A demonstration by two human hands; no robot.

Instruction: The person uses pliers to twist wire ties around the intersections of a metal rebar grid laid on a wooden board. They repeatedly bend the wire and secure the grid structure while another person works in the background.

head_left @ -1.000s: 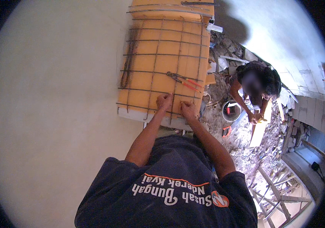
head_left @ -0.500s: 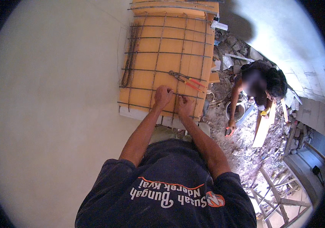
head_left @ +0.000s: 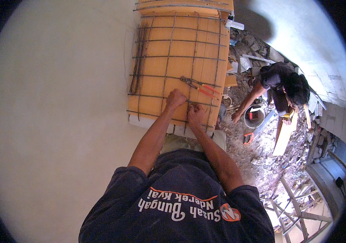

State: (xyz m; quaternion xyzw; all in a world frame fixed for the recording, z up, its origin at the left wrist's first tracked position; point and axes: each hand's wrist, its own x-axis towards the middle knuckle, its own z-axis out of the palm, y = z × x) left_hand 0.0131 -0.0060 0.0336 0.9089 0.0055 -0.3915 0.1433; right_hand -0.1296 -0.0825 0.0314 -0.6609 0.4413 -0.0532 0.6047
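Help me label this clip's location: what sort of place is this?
Probably a building site: a dark, crisscrossed metal-bar grid spans an orange, panel-like surface, red-handled metal pliers lie on it, and grey, broken rubble covers the ground alongside.

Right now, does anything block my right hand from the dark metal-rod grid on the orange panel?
Nothing visible does: your right hand is at the near part of the dark metal-rod grid. The metal pincers with red handles lie beyond that hand, not in between.

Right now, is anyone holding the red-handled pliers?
No, the pliers lie on the metal grid, apart from the left hand and right hand.
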